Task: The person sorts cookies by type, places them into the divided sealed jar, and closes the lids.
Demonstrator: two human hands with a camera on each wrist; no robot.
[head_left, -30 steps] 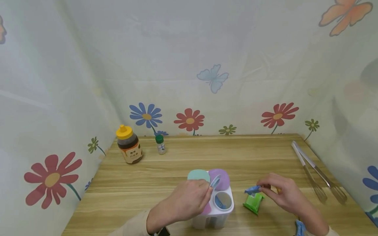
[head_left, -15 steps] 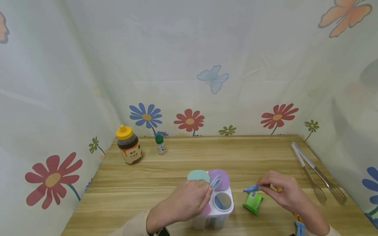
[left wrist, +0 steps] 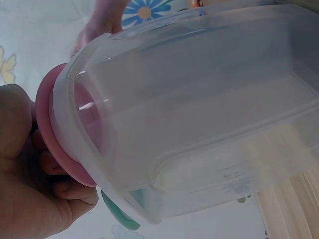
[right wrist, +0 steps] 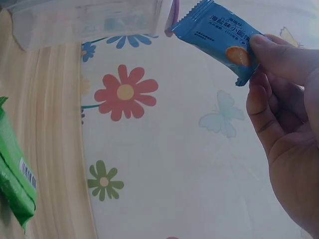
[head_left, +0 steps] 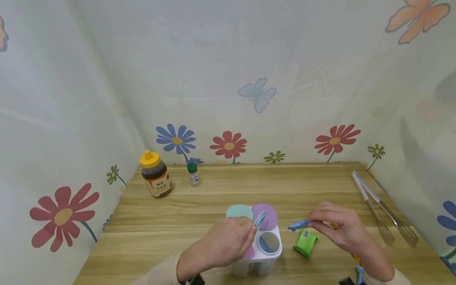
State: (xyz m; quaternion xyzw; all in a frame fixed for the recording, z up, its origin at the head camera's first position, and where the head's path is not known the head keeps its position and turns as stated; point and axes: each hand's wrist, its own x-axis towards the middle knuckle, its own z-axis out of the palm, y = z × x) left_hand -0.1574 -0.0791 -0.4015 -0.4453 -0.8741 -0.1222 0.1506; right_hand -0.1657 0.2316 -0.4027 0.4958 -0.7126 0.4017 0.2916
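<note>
My left hand (head_left: 228,239) is over a clear plastic container (left wrist: 209,99) with a white top and round coloured lids. It pinches a light blue lid (head_left: 261,219), tipped up beside a round opening (head_left: 268,242) with a blue packet inside. In the left wrist view, its curled fingers (left wrist: 75,191) lie close by the pink lid (left wrist: 65,134). My right hand (head_left: 340,225) pinches a small blue biscuit packet (right wrist: 219,37) by one end, a round biscuit printed on it. The packet points left towards the container, above a green packet (head_left: 305,243) on the table.
Metal tongs (head_left: 384,209) lie at the right of the wooden table (head_left: 213,190). A yellow-capped honey bottle (head_left: 156,174) and a green-capped shaker (head_left: 193,174) stand at the back left. Another blue packet (head_left: 360,273) lies by my right forearm. Flowered curtains surround the table.
My right hand has shifted slightly left with the biscuit packet, which now reaches nearer the container. My left hand has stayed in place on the light blue lid.
</note>
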